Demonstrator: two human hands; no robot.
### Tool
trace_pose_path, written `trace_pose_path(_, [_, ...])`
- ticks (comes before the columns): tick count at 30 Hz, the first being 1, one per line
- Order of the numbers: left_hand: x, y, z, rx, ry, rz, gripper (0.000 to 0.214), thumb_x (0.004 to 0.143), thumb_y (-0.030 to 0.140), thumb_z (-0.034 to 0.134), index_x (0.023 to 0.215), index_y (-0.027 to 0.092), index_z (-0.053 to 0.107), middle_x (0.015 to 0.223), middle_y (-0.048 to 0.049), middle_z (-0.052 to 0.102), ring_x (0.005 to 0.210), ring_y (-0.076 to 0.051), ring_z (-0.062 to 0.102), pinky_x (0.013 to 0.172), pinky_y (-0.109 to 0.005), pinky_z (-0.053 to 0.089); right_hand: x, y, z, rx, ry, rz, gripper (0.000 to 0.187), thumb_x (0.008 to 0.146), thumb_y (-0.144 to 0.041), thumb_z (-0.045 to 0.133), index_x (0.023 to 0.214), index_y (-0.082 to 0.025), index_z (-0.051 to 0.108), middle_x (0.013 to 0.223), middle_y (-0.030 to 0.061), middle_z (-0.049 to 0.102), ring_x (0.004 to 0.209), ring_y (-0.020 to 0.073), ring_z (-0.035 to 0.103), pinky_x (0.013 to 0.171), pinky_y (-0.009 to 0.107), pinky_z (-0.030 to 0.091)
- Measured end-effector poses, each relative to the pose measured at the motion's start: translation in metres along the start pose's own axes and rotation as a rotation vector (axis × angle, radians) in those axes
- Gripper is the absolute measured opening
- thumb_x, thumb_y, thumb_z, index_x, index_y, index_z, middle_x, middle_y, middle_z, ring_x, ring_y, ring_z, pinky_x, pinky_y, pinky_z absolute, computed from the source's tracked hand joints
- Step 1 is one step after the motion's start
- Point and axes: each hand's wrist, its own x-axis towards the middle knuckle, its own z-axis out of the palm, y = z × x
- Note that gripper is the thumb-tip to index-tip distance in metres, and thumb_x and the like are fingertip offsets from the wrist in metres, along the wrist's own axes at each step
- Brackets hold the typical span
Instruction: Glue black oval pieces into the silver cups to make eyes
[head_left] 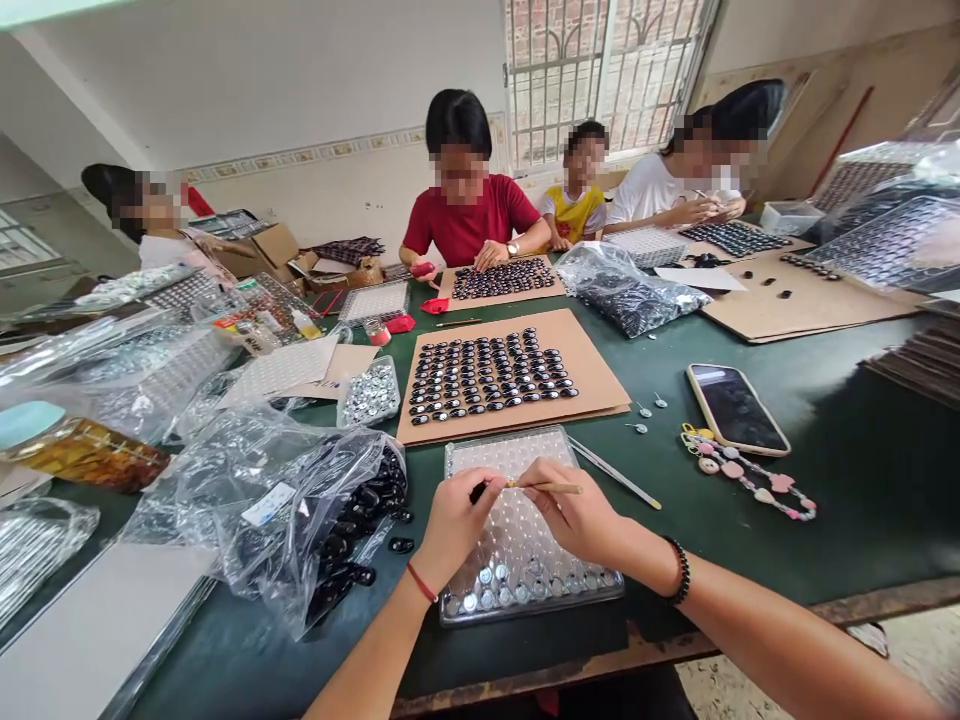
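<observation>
While both forearms come in from the bottom edge, the left hand sits over the clear blister tray, thumb and forefinger pinched on a small black piece, red string at the wrist. The right hand is just beside it, fingers clamped on a thin wooden stick held near level, tip pointing at the black piece; black bead bracelet on that wrist. The hands are close but whether they touch, can't tell. The tray lies flat on the dark green table, right at the near edge, with a few rows of silver caps at its front. Left of it is a plastic bag spilling black pieces; behind it is a cardboard sheet carrying rows of black ovals; to the right are tweezers, then a phone face up with a bead strap next to it. White walls, barred window at the back. Counts: 4 other people seated across the far side, 3 cardboard sheets in use, 3 loose silver studs on the table, 1 phone, 1 tweezers, 1 stick.
</observation>
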Motion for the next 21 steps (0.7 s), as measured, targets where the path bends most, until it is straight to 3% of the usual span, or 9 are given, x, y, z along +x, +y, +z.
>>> trace_pose_path(9, [-0.001,0.005,0.001,-0.052,-0.009,-0.054,0.035,0.079,0.046,0.044,0.063,0.018,0.055,0.057,0.0001,0.050,0.057,-0.014,0.043,0.054,-0.023,0.030,0.002,0.000,0.000,0.040,0.189,0.096,0.024,0.094,-0.028,0.032,0.083,-0.018,0.052,0.075,0.0049,0.057,0.065,0.0167,0.053,0.058,0.026,0.040])
trace_pose_path(16, [0.000,0.000,-0.002,-0.161,-0.022,-0.191,0.034,0.077,0.047,0.047,0.064,0.017,0.056,0.049,0.0033,0.045,0.046,-0.010,0.038,0.046,-0.021,0.028,0.000,0.006,0.003,0.067,0.207,0.160,0.028,0.094,-0.031,0.032,0.079,-0.018,0.051,0.073,0.0039,0.057,0.058,0.0150,0.052,0.053,0.025,0.038])
trace_pose_path(21, [-0.001,-0.004,-0.004,-0.314,0.038,-0.252,0.034,0.074,0.046,0.052,0.087,0.016,0.063,0.052,0.0042,0.044,0.044,-0.008,0.037,0.044,-0.020,0.028,0.000,0.005,-0.001,0.212,0.278,0.224,0.025,0.093,-0.033,0.037,0.077,-0.017,0.050,0.074,0.0032,0.056,0.048,0.0111,0.049,0.047,0.022,0.038])
